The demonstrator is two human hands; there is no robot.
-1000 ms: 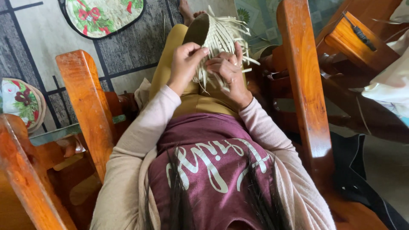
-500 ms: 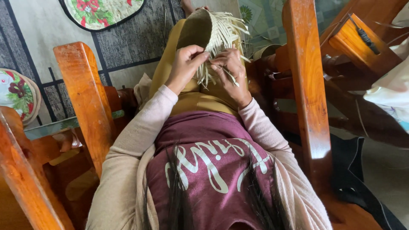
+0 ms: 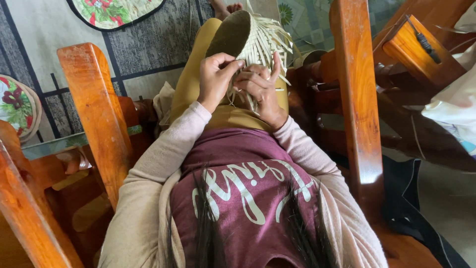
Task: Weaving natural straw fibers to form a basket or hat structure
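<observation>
A half-woven basket [image 3: 250,37] of pale flat straw strips sits on the person's lap, over the mustard-yellow trousers [image 3: 193,74], its dark rounded base turned up and away and its loose strip ends [image 3: 275,37] fanning out to the right. The left hand [image 3: 216,78] is closed on the near edge of the weaving, thumb and fingers pinching strips against it. The right hand [image 3: 260,84] touches it just beside, fingers curled around a few strips with the forefinger raised. Both wrists come out of beige sleeves [image 3: 163,164], and a maroon shirt [image 3: 248,193] with pale lettering fills the foreground, long dark hair hanging over it. The person sits between polished wooden chair arms, one on the left [image 3: 94,104] and one on the right [image 3: 354,99]. Beyond the knees lies a grey floor mat [image 3: 139,44], with a round floral cushion [image 3: 111,10] at the top edge and another [image 3: 17,104] at far left. A bare foot [image 3: 225,7] shows just above the basket.
</observation>
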